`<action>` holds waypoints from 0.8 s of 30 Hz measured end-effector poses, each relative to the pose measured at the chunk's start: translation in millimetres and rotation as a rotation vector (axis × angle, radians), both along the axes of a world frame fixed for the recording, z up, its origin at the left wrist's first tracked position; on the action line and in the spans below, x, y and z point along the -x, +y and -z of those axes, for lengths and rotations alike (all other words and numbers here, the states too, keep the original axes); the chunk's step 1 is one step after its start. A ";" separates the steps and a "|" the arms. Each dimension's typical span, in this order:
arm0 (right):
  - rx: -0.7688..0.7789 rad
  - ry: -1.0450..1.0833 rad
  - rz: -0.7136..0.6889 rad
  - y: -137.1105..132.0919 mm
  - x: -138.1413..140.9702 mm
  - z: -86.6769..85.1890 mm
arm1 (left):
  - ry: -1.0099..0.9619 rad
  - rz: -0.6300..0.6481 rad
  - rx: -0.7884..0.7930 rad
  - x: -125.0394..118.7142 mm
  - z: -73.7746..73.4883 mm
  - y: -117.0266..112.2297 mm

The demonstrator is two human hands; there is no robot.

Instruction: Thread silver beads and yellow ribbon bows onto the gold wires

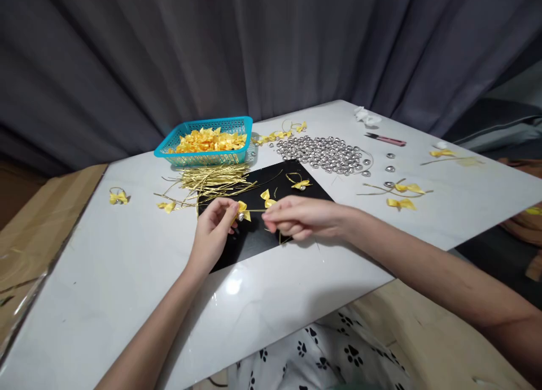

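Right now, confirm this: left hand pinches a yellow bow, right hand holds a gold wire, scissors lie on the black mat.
The scissors lie on the white table, not the black mat, as the head view shows. The left hand pinches a yellow bow; the right hand holds a gold wire.

bows (243, 206) yellow | strands (214, 177) metallic gold | beads (322, 153) silver | basket (203, 125) turquoise | mat (245, 243) black | tabletop (127, 266) white | snips handle (393, 141) pink | curtain (271, 51) dark grey | cloth (330, 350) white, black paw prints

The left hand (217, 216) is pinching a yellow bow (243, 206); the right hand (302, 216) is gripping gold wire (256, 211) over a black mat (245, 244).
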State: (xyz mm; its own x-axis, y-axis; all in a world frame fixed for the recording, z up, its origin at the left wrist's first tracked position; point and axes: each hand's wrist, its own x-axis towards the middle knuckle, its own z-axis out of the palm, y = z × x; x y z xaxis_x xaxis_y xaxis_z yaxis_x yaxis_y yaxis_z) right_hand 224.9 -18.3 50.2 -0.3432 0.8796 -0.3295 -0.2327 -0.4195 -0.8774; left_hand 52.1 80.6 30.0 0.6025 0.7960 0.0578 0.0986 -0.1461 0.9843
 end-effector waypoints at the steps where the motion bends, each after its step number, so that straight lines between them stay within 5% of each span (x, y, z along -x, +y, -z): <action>1: -0.031 -0.050 0.053 1.1 -7.5 -3.7 | 0.010 0.017 0.012 -0.3 0.6 0.8; 7: -0.370 -0.619 0.314 12.6 -43.3 -20.9 | 0.060 0.146 0.179 -3.1 -1.8 -5.6; 10: -0.559 -0.798 0.237 19.5 -50.1 -22.7 | 0.108 0.177 0.250 -3.9 -3.5 -9.3; 14: -0.634 -0.800 0.056 26.4 -51.3 -28.3 | 0.169 0.270 0.305 -4.8 -4.1 -12.3; 24: -0.703 -0.757 0.043 35.9 -43.3 -42.9 | 0.253 0.284 0.158 -3.1 0.3 -14.0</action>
State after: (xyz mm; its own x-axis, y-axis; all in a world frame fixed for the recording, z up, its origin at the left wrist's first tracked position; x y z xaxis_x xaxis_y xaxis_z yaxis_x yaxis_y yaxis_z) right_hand 268.2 17.6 93.1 -0.2237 0.9634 0.1473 0.4800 0.2405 -0.8437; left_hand 55.2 66.6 29.7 0.7790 0.5833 -0.2301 0.3181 -0.0515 0.9467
